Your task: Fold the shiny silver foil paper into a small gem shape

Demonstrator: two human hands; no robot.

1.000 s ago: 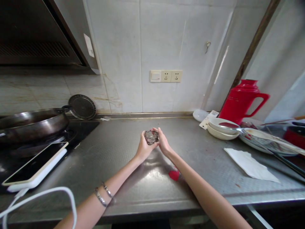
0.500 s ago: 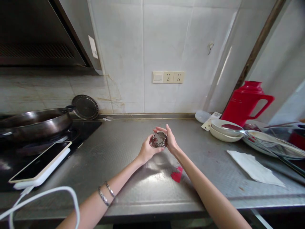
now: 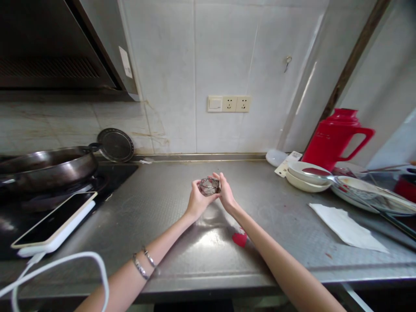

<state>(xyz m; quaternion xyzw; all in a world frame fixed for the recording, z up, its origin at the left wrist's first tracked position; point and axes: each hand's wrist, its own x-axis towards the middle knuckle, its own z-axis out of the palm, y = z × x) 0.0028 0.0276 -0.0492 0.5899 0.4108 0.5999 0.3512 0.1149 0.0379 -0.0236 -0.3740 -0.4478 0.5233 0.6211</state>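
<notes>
My left hand (image 3: 199,203) curls its thumb and fingers around a small round grey, shiny object (image 3: 209,186) with a dark, uneven rim; its exact kind I cannot make out. On the object's right side, my right hand (image 3: 227,197) presses with fingers held close together. Both hands hold it up over the steel counter (image 3: 172,190). A torn red scrap (image 3: 239,239) lies on the counter beside my right forearm, which partly covers it.
At left, a metal pan (image 3: 48,169) sits on the black stove, near a phone (image 3: 55,219) on a white block with a cable. To the right are stacked bowls (image 3: 305,184), a red thermos (image 3: 334,141), a plate with utensils and a white napkin (image 3: 347,227).
Both hands have shifted slightly left and up with the round object. It has tilted, so its face looks flatter now. The red scrap shows less beside my forearm.
</notes>
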